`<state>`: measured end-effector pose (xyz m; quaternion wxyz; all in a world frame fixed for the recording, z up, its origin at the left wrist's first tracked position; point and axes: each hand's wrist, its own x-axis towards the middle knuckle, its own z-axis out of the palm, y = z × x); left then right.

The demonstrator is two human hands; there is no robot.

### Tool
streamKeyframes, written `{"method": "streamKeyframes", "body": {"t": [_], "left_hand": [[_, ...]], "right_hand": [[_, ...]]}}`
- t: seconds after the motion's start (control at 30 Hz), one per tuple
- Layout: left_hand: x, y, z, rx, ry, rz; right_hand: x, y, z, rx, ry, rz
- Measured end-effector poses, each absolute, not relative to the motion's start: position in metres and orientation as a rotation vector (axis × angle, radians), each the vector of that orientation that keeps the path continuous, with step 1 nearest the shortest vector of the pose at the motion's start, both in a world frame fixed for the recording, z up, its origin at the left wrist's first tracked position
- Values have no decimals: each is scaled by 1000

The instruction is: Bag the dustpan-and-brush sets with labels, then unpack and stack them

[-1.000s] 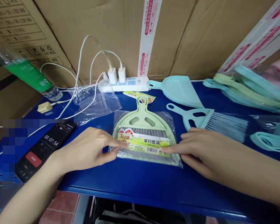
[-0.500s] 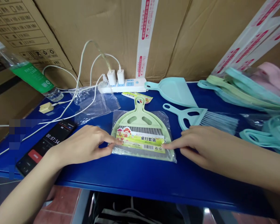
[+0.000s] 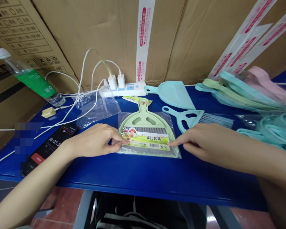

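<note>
A light green dustpan and brush set (image 3: 143, 111) lies flat in a clear plastic bag, its handle towards the boxes. Across its lower part runs a yellow and white label (image 3: 154, 140) with mushroom pictures. My left hand (image 3: 97, 140) touches the label's left end with its index fingertip, the thumb lower at the bag's edge. At the label's right end, my right hand (image 3: 202, 140) rests its outstretched index finger, with the thumb apart below. Neither hand grips anything. Behind the set are a turquoise dustpan (image 3: 175, 93) and a turquoise brush (image 3: 190, 119).
Bagged dustpans (image 3: 243, 92) and more turquoise pieces (image 3: 274, 130) are piled at the right. A phone (image 3: 50, 146), white cables, a crumpled clear bag (image 3: 98, 108) and a leaning bottle (image 3: 34, 82) are at the left. A power strip (image 3: 131, 89) stands against the cardboard boxes.
The camera view has shifted slightly, so things sit at somewhat different places in the picture. Both index fingers remain at the two ends of the label.
</note>
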<state>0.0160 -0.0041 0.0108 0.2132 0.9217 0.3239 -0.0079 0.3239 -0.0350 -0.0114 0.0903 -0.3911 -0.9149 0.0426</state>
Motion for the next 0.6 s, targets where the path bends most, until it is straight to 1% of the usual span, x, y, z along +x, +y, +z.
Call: {"method": "streamKeyframes", "body": {"t": [0.23,0.47,0.6], "left_hand": [[16,-5,6,2562,878,7],[12,-8,0,2590,859,48],[8,-5,0,2664,897,130]], "right_hand": [[323,-32,-5,-1382,-2770,303],[322,-32,-8,-1393,-2735,391],[323,-30,-10,-1394,-2723,463]]}}
